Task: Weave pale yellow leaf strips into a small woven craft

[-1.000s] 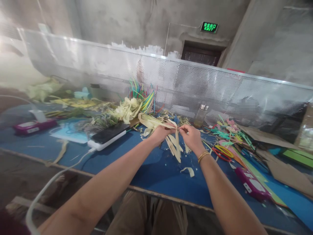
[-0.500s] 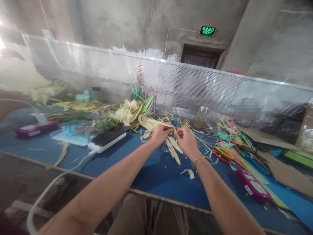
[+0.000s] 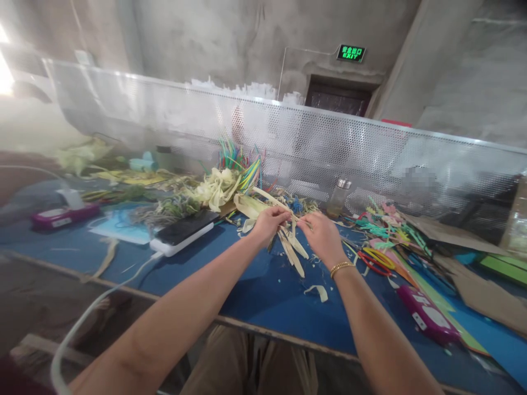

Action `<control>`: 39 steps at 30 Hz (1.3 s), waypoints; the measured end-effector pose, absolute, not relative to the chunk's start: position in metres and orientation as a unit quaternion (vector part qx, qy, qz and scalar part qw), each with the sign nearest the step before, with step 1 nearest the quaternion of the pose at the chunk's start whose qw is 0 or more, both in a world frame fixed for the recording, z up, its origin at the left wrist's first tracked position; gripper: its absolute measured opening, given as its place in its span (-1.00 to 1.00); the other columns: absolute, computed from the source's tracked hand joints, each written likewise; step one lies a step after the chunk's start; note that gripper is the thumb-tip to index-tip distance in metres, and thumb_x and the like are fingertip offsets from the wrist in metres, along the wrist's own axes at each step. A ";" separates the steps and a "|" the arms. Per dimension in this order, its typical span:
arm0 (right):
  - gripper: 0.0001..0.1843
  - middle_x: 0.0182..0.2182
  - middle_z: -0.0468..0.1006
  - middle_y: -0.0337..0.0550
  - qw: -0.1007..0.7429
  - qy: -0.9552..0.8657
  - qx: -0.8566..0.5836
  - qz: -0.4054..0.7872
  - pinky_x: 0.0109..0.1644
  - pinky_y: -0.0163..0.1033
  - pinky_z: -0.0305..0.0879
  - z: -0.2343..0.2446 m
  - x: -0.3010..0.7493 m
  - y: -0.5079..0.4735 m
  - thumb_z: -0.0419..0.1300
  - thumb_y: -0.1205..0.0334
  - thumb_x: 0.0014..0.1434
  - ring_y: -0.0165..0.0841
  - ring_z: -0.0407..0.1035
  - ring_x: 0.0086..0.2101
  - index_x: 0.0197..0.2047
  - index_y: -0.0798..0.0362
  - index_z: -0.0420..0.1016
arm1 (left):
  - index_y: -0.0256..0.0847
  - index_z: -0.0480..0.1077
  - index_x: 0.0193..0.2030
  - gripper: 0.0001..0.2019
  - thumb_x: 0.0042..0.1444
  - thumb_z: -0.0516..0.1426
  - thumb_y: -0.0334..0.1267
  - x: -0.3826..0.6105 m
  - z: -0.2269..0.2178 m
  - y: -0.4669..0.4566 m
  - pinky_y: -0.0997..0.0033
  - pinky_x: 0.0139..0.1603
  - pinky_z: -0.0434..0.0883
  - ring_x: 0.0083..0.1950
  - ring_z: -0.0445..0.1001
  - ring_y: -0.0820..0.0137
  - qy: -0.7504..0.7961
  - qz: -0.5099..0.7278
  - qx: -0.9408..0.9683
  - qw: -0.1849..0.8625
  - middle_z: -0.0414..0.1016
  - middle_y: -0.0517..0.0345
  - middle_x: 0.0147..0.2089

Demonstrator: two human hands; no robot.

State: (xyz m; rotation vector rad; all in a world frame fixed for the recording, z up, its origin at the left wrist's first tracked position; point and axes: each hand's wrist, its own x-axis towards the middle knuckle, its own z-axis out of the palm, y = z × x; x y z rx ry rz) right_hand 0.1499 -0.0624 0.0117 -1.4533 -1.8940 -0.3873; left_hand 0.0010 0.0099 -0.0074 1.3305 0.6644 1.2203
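Note:
My left hand (image 3: 269, 225) is closed in a pinch above the middle of the blue table. Between its fingers are pale corn husk strips (image 3: 293, 257), with narrow ends hanging down and a wider piece (image 3: 247, 207) reaching out behind to the left. My right hand (image 3: 324, 237), a gold bracelet on its wrist, pinches a thin end of husk just right of the left fingertips. A short gap separates the two hands, bridged by the husk. A loose curled scrap (image 3: 319, 292) lies nearer me on the table.
To the left are a white-edged phone-like device (image 3: 185, 233) with a cable, a husk pile (image 3: 216, 189) and a purple power strip (image 3: 66, 215). Behind stand a glass bottle (image 3: 340, 196) and perforated metal screen (image 3: 185, 115). Rightward lie red and yellow scissors-like loops (image 3: 376, 260) and another power strip (image 3: 428, 315).
My right hand has shifted a little right, away from the left, and turned, its fingers now pointing left. A narrow husk strip now stands up behind my left hand.

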 end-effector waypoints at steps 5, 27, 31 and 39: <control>-0.72 -0.30 0.54 -0.10 0.395 -0.730 -0.538 -0.147 -0.16 -0.23 0.21 0.014 0.151 -0.065 -0.02 0.15 0.25 -0.28 0.40 -0.24 -0.17 -0.04 0.52 | -0.25 0.38 -0.46 -0.76 -0.16 0.29 -0.15 -0.001 -0.005 0.011 0.57 -0.58 0.09 -0.53 0.24 0.58 0.283 0.532 0.553 0.575 0.42 0.18 -0.48; -0.71 -0.58 0.39 -0.27 0.611 -0.598 -0.487 0.178 -0.47 -0.30 0.26 -0.006 0.138 -0.045 0.19 -0.04 0.02 -0.43 0.26 -0.57 -0.40 0.02 0.34 | -0.27 0.40 -0.37 -0.78 -0.15 0.30 -0.25 0.007 -0.010 0.003 0.63 -0.50 0.20 -0.50 0.30 0.62 0.173 0.471 0.510 0.698 0.35 0.25 -0.51; -0.74 -0.57 0.41 -0.25 0.617 -0.589 -0.484 0.197 -0.49 -0.30 0.26 -0.006 0.139 -0.045 0.16 -0.01 0.04 -0.42 0.27 -0.58 -0.39 0.02 0.37 | -0.26 0.39 -0.37 -0.80 -0.13 0.28 -0.28 0.006 -0.008 0.001 0.59 -0.44 0.24 -0.46 0.33 0.59 0.151 0.459 0.510 0.711 0.38 0.22 -0.48; -0.75 -0.55 0.46 -0.21 0.612 -0.596 -0.492 0.168 -0.47 -0.28 0.28 -0.003 0.141 -0.046 0.21 0.03 -0.01 -0.40 0.30 -0.55 -0.40 0.05 0.45 | -0.25 0.36 -0.41 -0.72 -0.16 0.32 -0.15 0.006 -0.011 0.003 0.56 -0.49 0.19 -0.55 0.23 0.62 0.170 0.474 0.560 0.658 0.31 0.30 -0.54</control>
